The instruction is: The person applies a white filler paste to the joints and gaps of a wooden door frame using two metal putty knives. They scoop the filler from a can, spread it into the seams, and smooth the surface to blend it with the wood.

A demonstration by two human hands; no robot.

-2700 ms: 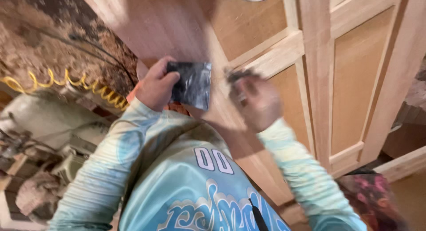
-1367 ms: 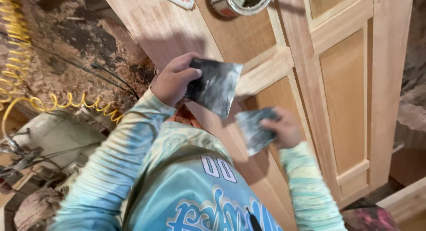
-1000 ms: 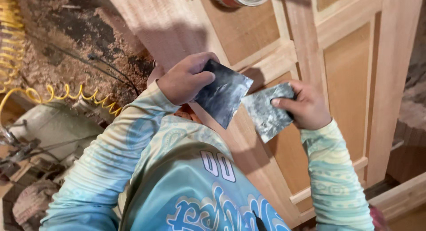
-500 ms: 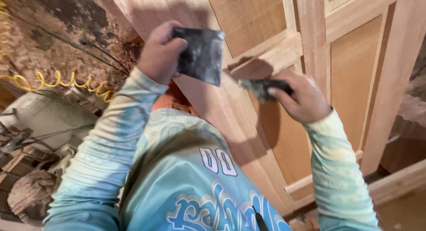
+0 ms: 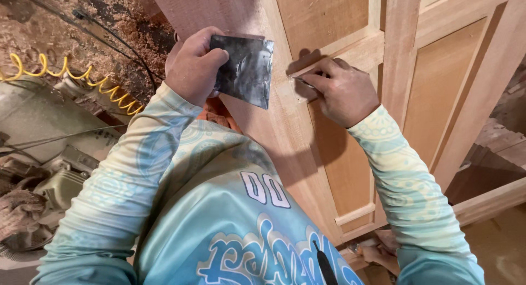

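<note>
Two hands are working at an unfinished wooden panelled door [image 5: 339, 170]; left hand [image 5: 192, 66] is pinching a dark metal scraper sheet [image 5: 244, 68] by its near edge, thumb on top, holding it up off the wood just left of the right hand; right hand [image 5: 339, 93] is closed on a second, thinner blade [image 5: 301, 80], now seen edge-on, only a sliver showing past the fingertips; half a second ago that blade was hanging clear of the wood, now its edge is pressing at the joint where the cross rail meets the upright, so the right hand has gone from carrying to working the joint; whether filler is on the blade is too small to tell; left sheet is sitting at about the same height as before, looks like it is acting as the holding plate; yellow coiled air hose [image 5: 82, 79] and sawdust are lying on the floor well left of the left hand.
</note>
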